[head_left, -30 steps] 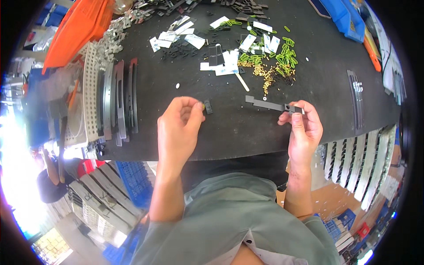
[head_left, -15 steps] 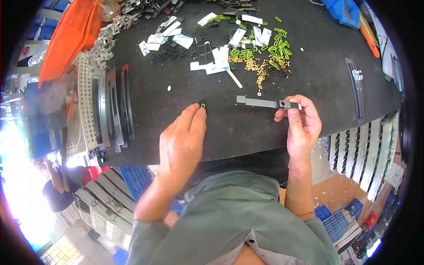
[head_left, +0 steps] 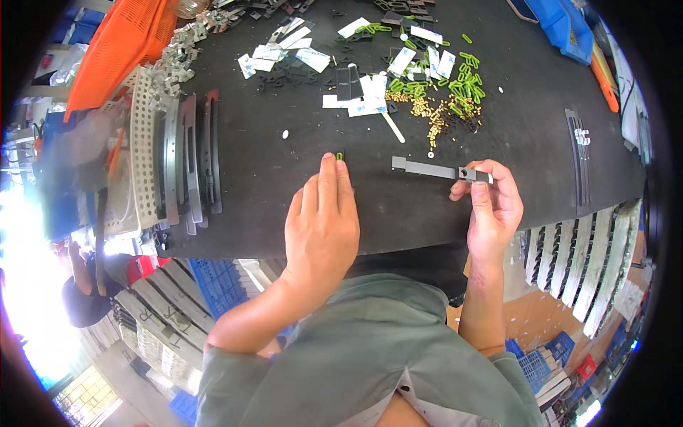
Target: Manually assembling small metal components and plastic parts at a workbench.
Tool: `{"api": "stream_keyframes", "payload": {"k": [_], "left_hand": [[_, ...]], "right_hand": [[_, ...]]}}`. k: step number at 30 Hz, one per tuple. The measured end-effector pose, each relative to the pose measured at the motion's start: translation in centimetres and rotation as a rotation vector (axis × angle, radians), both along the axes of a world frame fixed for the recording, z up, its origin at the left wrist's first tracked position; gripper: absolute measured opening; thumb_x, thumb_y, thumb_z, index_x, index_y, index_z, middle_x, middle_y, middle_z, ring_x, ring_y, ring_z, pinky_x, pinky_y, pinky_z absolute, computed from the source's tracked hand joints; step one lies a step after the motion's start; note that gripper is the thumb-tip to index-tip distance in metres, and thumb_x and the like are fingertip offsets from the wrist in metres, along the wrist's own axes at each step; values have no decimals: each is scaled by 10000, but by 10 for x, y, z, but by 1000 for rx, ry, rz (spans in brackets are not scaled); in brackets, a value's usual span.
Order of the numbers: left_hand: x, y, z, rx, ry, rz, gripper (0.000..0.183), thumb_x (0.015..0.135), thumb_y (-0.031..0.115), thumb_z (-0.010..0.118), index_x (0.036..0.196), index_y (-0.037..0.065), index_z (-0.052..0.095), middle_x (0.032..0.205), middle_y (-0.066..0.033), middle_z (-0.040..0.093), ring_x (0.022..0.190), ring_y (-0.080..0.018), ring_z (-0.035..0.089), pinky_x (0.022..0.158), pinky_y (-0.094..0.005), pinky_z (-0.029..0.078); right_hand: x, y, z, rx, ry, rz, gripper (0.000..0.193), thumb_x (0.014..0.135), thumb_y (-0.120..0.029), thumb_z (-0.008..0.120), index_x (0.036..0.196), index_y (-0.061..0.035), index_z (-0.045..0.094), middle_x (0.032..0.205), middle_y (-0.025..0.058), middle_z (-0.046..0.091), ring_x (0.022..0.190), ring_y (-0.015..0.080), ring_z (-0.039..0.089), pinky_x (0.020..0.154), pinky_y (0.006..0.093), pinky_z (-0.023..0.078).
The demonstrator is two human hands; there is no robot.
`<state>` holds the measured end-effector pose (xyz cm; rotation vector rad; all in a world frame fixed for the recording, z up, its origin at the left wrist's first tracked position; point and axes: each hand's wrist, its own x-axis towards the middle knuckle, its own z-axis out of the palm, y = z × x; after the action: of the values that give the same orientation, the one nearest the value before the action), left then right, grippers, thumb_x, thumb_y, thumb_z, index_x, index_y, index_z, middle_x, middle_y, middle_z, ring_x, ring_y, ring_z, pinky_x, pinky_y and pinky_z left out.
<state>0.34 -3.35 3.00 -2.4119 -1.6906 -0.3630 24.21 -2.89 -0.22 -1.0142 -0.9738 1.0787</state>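
Note:
My left hand (head_left: 324,220) is over the near middle of the dark table, fingers close together. At its fingertips is a small black piece with a green oval ring (head_left: 340,156); the thumb is hidden beneath. To the right, my right hand (head_left: 492,206) pinches a thin grey metal strip (head_left: 430,170) by its right end, where a darker block with a round hole sits. The strip's free end, a wider square tab, points left toward my left hand. A small white washer (head_left: 431,154) lies just beyond the strip.
Green oval rings (head_left: 466,85), brass pins (head_left: 435,128), white adhesive-backed strips (head_left: 370,96) and black parts spread across the far table. Long curved metal strips (head_left: 191,164) stand at the left beside an orange basket (head_left: 117,60). More dark strips (head_left: 578,160) lie right, near a blue bin (head_left: 562,32).
My left hand has moved right and slightly farther out with the small piece at its fingertips. The right hand keeps its hold on the strip, almost still. The whole view has shifted slightly.

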Motion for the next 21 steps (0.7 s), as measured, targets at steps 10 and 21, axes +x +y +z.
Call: {"api": "stream_keyframes", "payload": {"k": [10, 21], "left_hand": [[-23, 26, 21, -243, -340, -77, 393, 914, 54, 686, 1302, 35, 623, 1110, -152, 678, 882, -344, 678, 752, -415, 554], [-31, 46, 27, -284, -398, -143, 279, 887, 43, 692, 1165, 33, 681, 1060, -167, 676, 967, -372, 668, 804, -435, 551]], "right_hand": [[0, -2, 1, 7, -28, -1, 180, 1010, -35, 614, 1171, 46, 605, 1037, 120, 662, 806, 170, 676, 728, 325, 570], [-4, 1, 2, 32, -27, 13, 166, 1017, -28, 597, 1167, 42, 608, 1016, 109, 667, 804, 157, 669, 731, 311, 565]]}}
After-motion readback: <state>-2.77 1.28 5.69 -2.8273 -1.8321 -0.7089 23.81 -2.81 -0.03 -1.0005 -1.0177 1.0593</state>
